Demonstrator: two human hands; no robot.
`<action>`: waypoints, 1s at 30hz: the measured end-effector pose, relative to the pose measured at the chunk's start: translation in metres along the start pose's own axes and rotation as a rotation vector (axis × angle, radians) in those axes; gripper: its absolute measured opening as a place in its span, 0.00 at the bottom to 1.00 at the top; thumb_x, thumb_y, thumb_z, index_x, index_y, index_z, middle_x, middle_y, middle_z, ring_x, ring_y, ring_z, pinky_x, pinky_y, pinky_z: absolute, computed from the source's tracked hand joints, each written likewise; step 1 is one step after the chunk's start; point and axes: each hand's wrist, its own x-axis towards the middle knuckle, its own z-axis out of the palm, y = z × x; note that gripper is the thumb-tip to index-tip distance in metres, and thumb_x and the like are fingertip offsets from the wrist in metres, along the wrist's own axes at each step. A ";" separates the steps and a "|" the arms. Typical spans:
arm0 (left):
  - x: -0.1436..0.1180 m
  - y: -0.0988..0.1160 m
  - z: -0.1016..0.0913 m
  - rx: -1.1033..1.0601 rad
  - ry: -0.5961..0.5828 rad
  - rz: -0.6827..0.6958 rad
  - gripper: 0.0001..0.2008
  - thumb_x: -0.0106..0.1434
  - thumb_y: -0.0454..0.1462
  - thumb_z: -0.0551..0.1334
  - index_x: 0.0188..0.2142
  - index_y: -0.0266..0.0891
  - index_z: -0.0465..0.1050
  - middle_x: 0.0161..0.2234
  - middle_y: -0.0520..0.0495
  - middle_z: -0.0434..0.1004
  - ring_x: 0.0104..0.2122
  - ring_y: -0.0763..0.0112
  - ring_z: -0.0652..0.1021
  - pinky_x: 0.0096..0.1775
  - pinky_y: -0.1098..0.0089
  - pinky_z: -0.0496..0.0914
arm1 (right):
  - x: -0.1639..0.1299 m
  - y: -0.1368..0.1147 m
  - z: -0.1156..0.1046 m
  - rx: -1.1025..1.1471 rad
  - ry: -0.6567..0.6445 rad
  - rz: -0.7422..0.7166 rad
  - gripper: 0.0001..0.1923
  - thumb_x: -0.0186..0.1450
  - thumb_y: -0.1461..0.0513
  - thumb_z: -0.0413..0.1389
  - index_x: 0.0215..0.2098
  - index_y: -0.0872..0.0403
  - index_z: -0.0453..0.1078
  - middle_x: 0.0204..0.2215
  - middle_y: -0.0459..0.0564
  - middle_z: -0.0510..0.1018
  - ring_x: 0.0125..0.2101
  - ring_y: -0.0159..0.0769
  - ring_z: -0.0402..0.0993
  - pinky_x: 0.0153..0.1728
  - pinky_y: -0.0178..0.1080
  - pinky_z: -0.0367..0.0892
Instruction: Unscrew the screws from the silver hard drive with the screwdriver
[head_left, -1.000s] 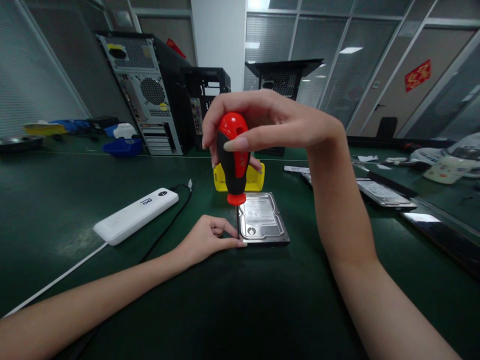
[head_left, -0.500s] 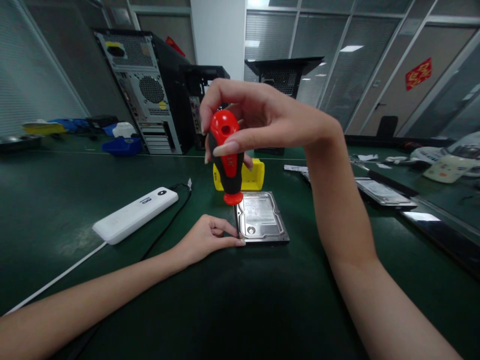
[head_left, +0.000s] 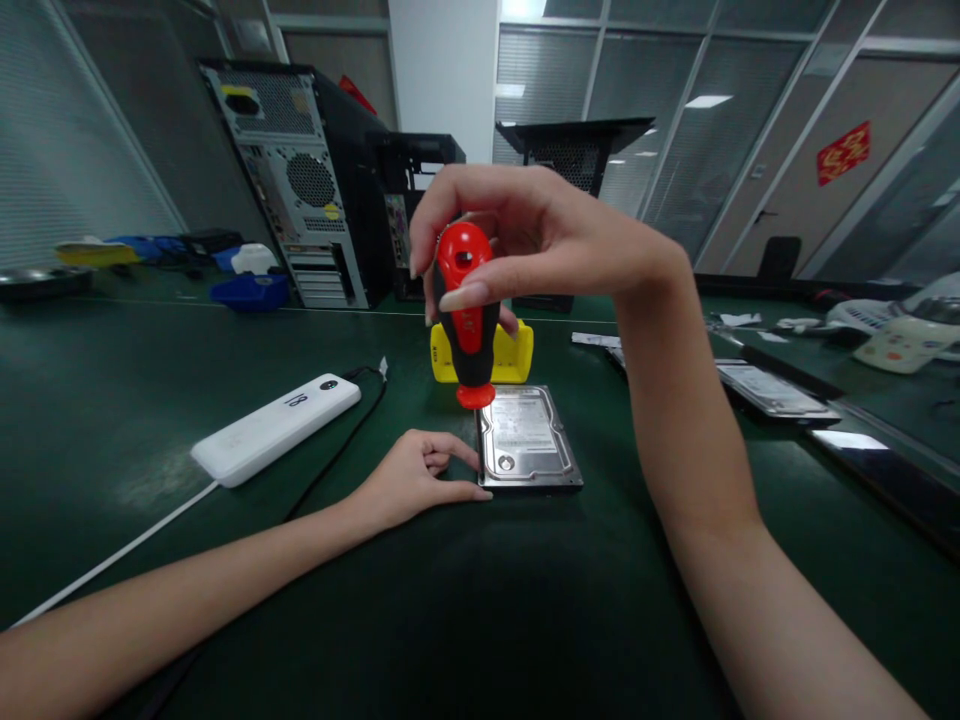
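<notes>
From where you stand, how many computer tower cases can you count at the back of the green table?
3. One tower stands back left, rear panel showing; a smaller open case sits beside it; a third is behind the right hand. Others may be hidden.

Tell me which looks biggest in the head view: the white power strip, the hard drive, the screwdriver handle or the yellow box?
1. Power strip, the longest.
2. Hard drive and screwdriver handle look about alike; the handle is raised nearer the camera, so I won't rank them.
3. Yellow box, smallest, partly hidden behind the handle.
</notes>
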 end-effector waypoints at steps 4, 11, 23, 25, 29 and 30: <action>0.000 0.000 0.002 -0.001 0.010 0.011 0.19 0.50 0.46 0.72 0.35 0.33 0.80 0.21 0.56 0.63 0.21 0.77 0.55 0.25 0.73 0.49 | 0.004 -0.005 0.002 -0.086 0.009 0.033 0.24 0.67 0.48 0.42 0.37 0.56 0.71 0.48 0.38 0.76 0.47 0.23 0.72 0.43 0.22 0.68; 0.001 0.002 0.005 0.000 0.008 0.011 0.19 0.51 0.48 0.71 0.35 0.35 0.80 0.24 0.53 0.70 0.21 0.76 0.59 0.25 0.73 0.53 | 0.005 -0.005 0.001 -0.081 0.007 -0.004 0.21 0.66 0.49 0.44 0.43 0.55 0.69 0.48 0.35 0.73 0.44 0.22 0.70 0.45 0.23 0.68; 0.001 0.006 0.001 0.015 -0.025 0.009 0.18 0.53 0.48 0.70 0.35 0.35 0.81 0.22 0.54 0.68 0.21 0.75 0.62 0.25 0.73 0.54 | 0.005 -0.006 0.004 -0.072 0.027 0.036 0.23 0.64 0.45 0.46 0.39 0.53 0.71 0.47 0.35 0.75 0.44 0.22 0.71 0.43 0.20 0.69; 0.002 0.007 0.001 0.027 -0.031 0.009 0.18 0.53 0.48 0.69 0.35 0.35 0.81 0.21 0.55 0.65 0.21 0.76 0.59 0.24 0.73 0.52 | 0.006 -0.006 0.004 -0.063 0.025 0.018 0.23 0.63 0.44 0.47 0.39 0.53 0.71 0.46 0.35 0.74 0.44 0.22 0.71 0.45 0.20 0.69; 0.003 0.007 0.002 0.023 -0.040 0.024 0.18 0.53 0.47 0.70 0.34 0.34 0.80 0.20 0.56 0.61 0.21 0.76 0.56 0.24 0.73 0.50 | 0.008 -0.004 0.007 -0.056 0.025 -0.006 0.20 0.66 0.51 0.46 0.47 0.54 0.68 0.48 0.37 0.73 0.45 0.23 0.71 0.45 0.21 0.67; 0.003 0.007 0.002 0.023 -0.037 0.024 0.18 0.53 0.47 0.70 0.34 0.34 0.80 0.20 0.56 0.60 0.21 0.77 0.56 0.24 0.73 0.50 | 0.009 -0.004 0.008 -0.059 0.028 -0.011 0.20 0.67 0.51 0.45 0.48 0.55 0.67 0.48 0.38 0.73 0.46 0.24 0.70 0.46 0.21 0.67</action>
